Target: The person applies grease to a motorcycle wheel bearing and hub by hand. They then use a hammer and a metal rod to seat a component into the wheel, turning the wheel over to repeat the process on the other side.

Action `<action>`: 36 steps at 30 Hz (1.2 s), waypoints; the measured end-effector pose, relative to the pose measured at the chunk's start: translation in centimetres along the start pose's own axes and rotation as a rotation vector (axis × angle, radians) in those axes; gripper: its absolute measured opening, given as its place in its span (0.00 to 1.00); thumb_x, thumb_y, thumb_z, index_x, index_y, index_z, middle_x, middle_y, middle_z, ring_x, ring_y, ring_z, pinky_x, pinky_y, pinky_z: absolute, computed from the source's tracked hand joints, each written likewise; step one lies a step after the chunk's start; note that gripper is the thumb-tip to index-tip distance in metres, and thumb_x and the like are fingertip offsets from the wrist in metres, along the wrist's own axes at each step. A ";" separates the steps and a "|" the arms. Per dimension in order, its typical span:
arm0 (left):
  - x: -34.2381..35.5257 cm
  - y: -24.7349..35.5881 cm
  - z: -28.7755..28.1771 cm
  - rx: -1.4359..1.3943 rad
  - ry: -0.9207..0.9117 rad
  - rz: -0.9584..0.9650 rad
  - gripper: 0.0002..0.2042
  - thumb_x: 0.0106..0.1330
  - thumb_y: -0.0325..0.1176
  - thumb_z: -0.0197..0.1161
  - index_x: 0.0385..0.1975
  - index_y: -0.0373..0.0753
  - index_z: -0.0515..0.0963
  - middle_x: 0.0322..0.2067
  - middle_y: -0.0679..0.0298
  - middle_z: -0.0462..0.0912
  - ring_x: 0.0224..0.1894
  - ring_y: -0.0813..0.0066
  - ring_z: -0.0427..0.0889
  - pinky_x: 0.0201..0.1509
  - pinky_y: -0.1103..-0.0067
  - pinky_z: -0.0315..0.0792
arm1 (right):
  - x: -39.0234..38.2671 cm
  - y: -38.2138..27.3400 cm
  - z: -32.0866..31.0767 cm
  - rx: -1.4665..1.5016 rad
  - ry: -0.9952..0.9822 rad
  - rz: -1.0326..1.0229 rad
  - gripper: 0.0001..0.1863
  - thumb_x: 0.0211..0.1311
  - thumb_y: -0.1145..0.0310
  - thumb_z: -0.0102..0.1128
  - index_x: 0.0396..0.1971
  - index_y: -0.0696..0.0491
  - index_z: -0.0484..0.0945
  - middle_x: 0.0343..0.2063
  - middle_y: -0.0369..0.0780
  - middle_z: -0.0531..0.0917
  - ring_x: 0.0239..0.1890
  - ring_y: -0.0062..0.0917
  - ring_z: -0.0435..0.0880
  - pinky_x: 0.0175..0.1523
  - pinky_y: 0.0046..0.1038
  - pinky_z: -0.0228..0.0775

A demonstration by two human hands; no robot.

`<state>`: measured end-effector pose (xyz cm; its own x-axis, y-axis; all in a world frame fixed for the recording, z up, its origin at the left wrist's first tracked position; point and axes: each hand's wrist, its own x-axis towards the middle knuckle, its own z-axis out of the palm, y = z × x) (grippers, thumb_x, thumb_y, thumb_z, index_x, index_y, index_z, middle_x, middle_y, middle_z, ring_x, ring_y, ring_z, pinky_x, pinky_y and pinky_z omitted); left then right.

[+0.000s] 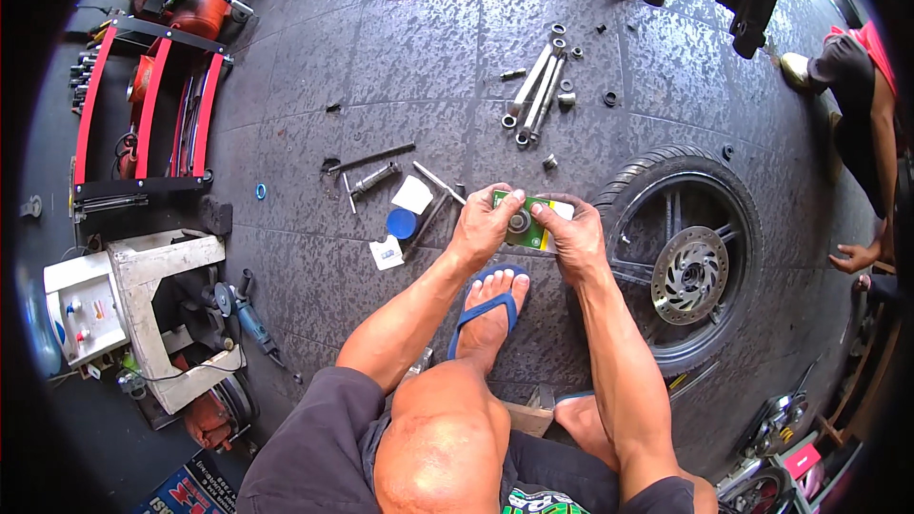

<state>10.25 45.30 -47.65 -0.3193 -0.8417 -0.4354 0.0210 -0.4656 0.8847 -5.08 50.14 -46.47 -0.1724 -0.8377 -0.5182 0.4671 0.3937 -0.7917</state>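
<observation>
Both hands are raised over the floor in front of my knees. A small flat green and yellow blister pack (541,236) is pinched between them, with a dark ring-shaped part (519,221) showing through it. My left hand (481,228) grips its left end, thumb on top. On the right end, my right hand (580,241) is closed with its thumb pressed on the face. Just left of my hands lie a blue round lid (401,223), a white paper piece (412,195), a white card (387,253) and a T-handle tool (369,181).
To the right lies a motorcycle wheel (657,200) with a brake disc (690,275). Wrenches (541,86) and loose small parts are ahead. A red and black tool rack (143,105), a white stand (143,262) and an angle grinder (248,314) are left. Another person's hand (854,257) shows far right.
</observation>
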 end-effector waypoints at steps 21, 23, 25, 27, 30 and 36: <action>2.3 3.4 -1.3 -0.453 0.195 -0.057 0.12 0.75 0.43 0.57 0.31 0.45 0.76 0.22 0.70 0.79 0.22 0.77 0.79 0.25 0.75 0.73 | -2.1 3.2 2.2 -0.728 -0.008 -0.294 0.19 0.73 0.63 0.57 0.54 0.59 0.80 0.45 0.40 0.83 0.48 0.26 0.82 0.54 0.31 0.73; 2.0 3.0 -0.8 -0.459 0.210 -0.095 0.14 0.75 0.45 0.58 0.30 0.44 0.76 0.23 0.69 0.79 0.23 0.77 0.78 0.27 0.75 0.73 | -1.9 2.6 2.5 -0.522 0.022 -0.342 0.18 0.70 0.64 0.60 0.53 0.60 0.81 0.45 0.43 0.83 0.47 0.29 0.83 0.53 0.31 0.74; 2.0 2.7 -0.3 -0.476 0.167 -0.064 0.16 0.75 0.48 0.58 0.31 0.43 0.76 0.23 0.68 0.78 0.26 0.78 0.78 0.29 0.78 0.72 | -1.6 1.8 2.9 -0.311 0.008 -0.349 0.17 0.65 0.68 0.66 0.50 0.62 0.82 0.44 0.44 0.84 0.44 0.26 0.85 0.49 0.27 0.77; 1.8 2.3 0.2 -0.426 0.146 -0.161 0.18 0.75 0.51 0.56 0.31 0.42 0.77 0.24 0.67 0.79 0.25 0.76 0.77 0.29 0.76 0.71 | -1.5 1.1 3.2 -0.270 0.016 -0.298 0.15 0.65 0.69 0.65 0.46 0.62 0.83 0.39 0.43 0.86 0.39 0.26 0.86 0.46 0.27 0.78; 1.9 1.7 0.4 -0.072 0.156 -0.221 0.25 0.74 0.57 0.55 0.48 0.37 0.77 0.34 0.62 0.79 0.30 0.72 0.78 0.37 0.72 0.76 | -1.5 0.6 2.8 -0.448 0.182 -0.444 0.09 0.62 0.70 0.65 0.36 0.61 0.84 0.32 0.46 0.85 0.34 0.33 0.85 0.41 0.34 0.76; 1.4 1.5 0.0 -0.449 -0.157 -0.174 0.20 0.69 0.37 0.63 0.57 0.40 0.71 0.32 0.68 0.76 0.36 0.75 0.78 0.39 0.74 0.76 | -2.3 0.3 1.4 -0.548 0.060 -0.660 0.09 0.62 0.71 0.65 0.39 0.59 0.84 0.33 0.47 0.83 0.37 0.40 0.84 0.44 0.35 0.76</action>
<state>9.81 43.42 -46.97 -0.4924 -0.7061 -0.5089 0.3490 -0.6958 0.6278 -3.37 51.69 -45.03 -0.3144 -0.9441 0.0994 -0.2269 -0.0270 -0.9736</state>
